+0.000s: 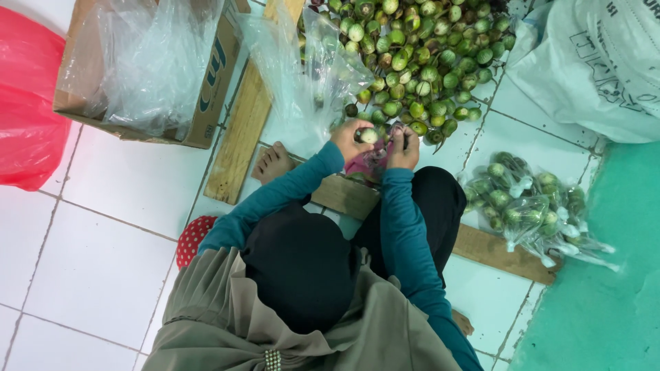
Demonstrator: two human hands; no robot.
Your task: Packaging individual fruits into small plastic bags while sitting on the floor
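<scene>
My left hand [349, 140] holds one small round green eggplant [368, 135] just in front of the big heap of green eggplants [419, 62] on the tiled floor. My right hand [405, 148] is close beside it, fingers curled on the top edge of a pink bag [370, 163] that lies between both hands and my lap. Both sleeves are teal. What lies inside the pink bag is hidden.
Clear bags filled with eggplants [529, 206] lie at the right on a wooden plank [495, 251]. A loose clear plastic sheet [302, 82], a cardboard box [206, 103] lined with plastic, a red bag [24, 103] and a white sack [591, 62] surround the spot. A bare foot [272, 162] rests by another plank [237, 130].
</scene>
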